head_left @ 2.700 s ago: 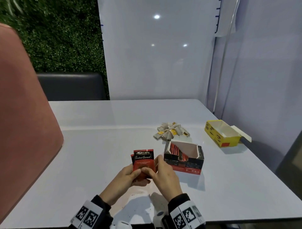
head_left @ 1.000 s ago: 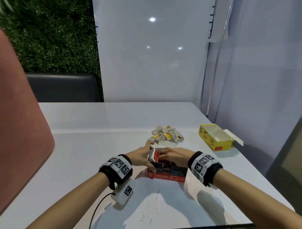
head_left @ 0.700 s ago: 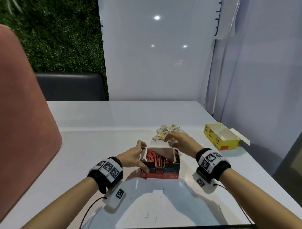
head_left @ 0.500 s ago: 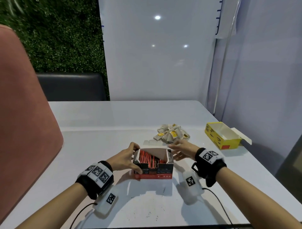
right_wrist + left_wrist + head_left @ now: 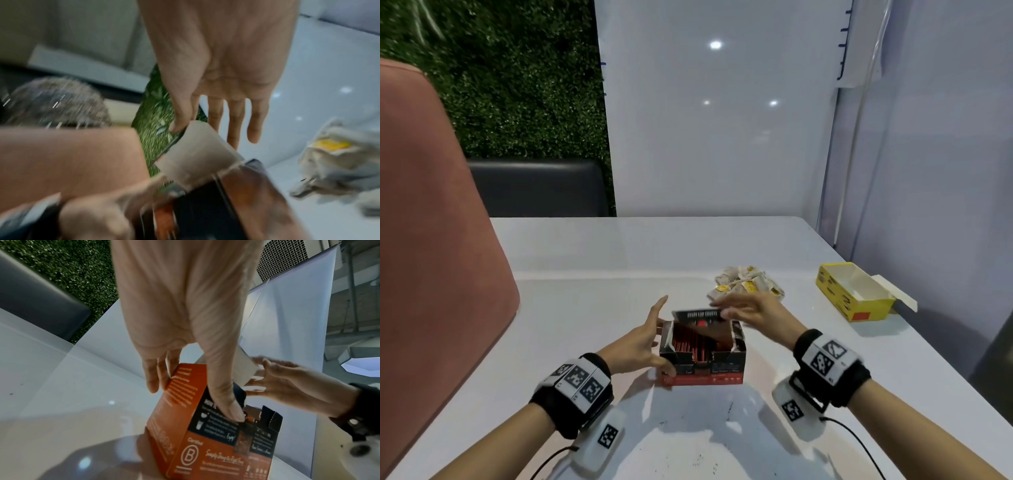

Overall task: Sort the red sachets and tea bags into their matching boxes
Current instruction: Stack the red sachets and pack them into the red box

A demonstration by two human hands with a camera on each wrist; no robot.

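Observation:
The red and black box stands in front of me with red sachets upright inside. My left hand braces its left front corner: the thumb presses the front face and straight fingers lie along the side. My right hand reaches over the far edge, and its straight fingers touch the lid flap, which tilts over the opening. In the right wrist view the flap's white inside lies between thumb and fingers. A pile of tea bags lies just behind the box. The open yellow box sits far right.
A pink chair back fills the left side. A dark seat stands beyond the far table edge. A white panel and a wall close off the back and right. Bare white table surrounds the boxes.
The sachets went from my hands into the red box, which slid nearer. My right hand reached toward the tea bags, then came back onto the lid flap. My left fingers straightened.

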